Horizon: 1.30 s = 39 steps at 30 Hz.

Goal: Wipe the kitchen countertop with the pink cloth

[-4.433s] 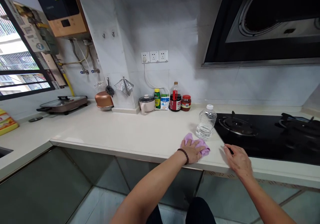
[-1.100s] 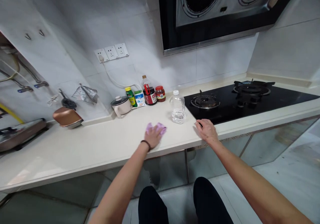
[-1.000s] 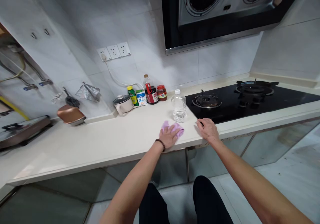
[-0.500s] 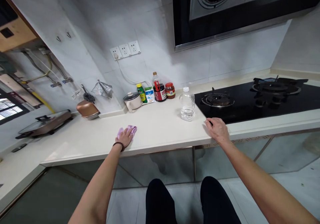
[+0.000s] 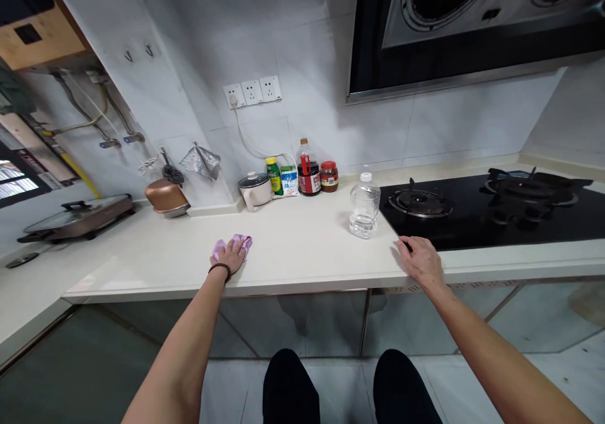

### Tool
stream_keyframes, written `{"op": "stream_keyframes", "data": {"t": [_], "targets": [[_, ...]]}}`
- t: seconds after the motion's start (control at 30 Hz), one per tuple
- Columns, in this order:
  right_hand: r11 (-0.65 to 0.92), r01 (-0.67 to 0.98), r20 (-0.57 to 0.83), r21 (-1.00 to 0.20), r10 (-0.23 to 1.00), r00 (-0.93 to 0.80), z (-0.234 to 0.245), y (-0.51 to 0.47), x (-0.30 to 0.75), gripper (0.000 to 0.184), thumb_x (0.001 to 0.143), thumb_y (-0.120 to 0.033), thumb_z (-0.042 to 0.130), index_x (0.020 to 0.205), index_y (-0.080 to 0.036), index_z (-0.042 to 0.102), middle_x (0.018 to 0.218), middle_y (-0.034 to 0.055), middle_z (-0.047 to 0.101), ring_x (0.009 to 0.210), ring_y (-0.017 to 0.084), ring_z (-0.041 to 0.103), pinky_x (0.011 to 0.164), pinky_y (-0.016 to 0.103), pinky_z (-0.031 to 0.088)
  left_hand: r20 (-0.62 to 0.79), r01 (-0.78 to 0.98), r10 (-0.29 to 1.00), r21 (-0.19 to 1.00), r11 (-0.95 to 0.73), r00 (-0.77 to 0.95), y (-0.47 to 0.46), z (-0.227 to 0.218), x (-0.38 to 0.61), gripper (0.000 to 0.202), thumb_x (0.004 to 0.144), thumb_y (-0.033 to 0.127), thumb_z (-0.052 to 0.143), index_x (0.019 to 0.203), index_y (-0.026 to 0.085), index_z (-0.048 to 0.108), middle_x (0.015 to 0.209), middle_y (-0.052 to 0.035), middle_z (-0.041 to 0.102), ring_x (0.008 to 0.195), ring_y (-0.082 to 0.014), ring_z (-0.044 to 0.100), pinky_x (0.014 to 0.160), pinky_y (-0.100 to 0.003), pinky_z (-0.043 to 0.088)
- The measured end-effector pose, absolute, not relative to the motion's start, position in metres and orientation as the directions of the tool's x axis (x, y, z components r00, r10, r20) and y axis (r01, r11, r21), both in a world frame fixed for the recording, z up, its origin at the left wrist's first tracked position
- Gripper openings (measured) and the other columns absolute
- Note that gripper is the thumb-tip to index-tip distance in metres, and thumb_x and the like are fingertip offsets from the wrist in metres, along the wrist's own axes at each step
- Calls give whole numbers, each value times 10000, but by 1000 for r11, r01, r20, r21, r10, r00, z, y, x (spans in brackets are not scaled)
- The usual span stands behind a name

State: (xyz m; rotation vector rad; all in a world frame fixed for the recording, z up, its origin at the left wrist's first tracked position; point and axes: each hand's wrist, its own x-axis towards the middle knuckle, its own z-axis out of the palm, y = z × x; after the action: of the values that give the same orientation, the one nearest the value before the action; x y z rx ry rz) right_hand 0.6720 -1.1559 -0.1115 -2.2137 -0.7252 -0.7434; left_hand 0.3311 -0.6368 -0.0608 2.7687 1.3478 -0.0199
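A crumpled light-purple cloth (image 5: 244,242) lies on the white countertop. My left hand (image 5: 231,255), with a dark bead bracelet at the wrist, presses down over it, fingers closed on the fabric. My right hand (image 5: 420,259) rests at the counter's front edge beside the near-left corner of the black gas stove (image 5: 472,222). Its fingers are curled together, and nothing shows in them. Just behind and left of that hand stands an upright clear plastic bottle (image 5: 365,206) with a white cap, partly filled with clear liquid.
Along the wall stand a small lidded pot (image 5: 256,192), a green bottle (image 5: 274,177), a white-and-blue packet (image 5: 289,181), a dark sauce bottle (image 5: 309,175) and a red-lidded jar (image 5: 329,177). Farther left are a copper-coloured pot (image 5: 165,197) and an electric pan (image 5: 78,216). A range hood (image 5: 463,65) overhangs the stove.
My left hand has slid the cloth a little to the left along the counter. My right hand keeps its place by the stove corner. The whole view has shifted slightly.
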Motion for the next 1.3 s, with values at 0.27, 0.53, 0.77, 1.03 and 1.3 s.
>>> {"op": "stream_keyframes", "data": {"t": [0.27,0.53,0.77,1.03,1.3], "targets": [[-614,655,660,-441,273,700,-112,-1156,672,507,984,-539,436,1090,-192,791,1097,140,777,1143,327,620,1035,500,523,-34,786,785,47,-616,618,-636,-63,332,677,1043,537,185,1712,433,218,1828,-77,185,1634,-419,249,1193,-775,288],[-623,655,657,-428,283,699,-113,-1156,674,542,985,-561,420,1096,-184,794,1101,143,775,1141,327,621,1036,491,519,-39,789,789,73,-610,614,-639,-63,332,690,1037,563,188,1714,431,216,1833,-54,171,1647,-397,223,1225,-753,261],[-620,659,658,-426,288,695,-112,-1157,674,538,984,-562,426,1103,-185,791,1120,144,776,1123,327,627,1033,495,518,-50,766,764,45,-642,643,-661,-61,324,677,1046,513,206,1716,419,224,1833,-38,170,1632,-397,244,1222,-731,287],[-622,664,652,-415,306,694,-113,-1158,674,568,987,-587,408,1109,-185,790,1120,139,774,1141,325,634,1043,477,517,-65,769,767,40,-638,639,-679,-54,324,680,1039,521,206,1709,415,254,1822,-45,213,1616,-397,283,1222,-728,295],[-618,658,634,-431,312,708,-111,-1160,673,550,977,-597,423,1093,-202,789,1118,129,776,1140,327,640,1030,479,518,-43,754,753,45,-655,657,-677,-53,325,677,1039,544,234,1700,407,279,1815,-45,242,1607,-373,302,1236,-687,291]]}}
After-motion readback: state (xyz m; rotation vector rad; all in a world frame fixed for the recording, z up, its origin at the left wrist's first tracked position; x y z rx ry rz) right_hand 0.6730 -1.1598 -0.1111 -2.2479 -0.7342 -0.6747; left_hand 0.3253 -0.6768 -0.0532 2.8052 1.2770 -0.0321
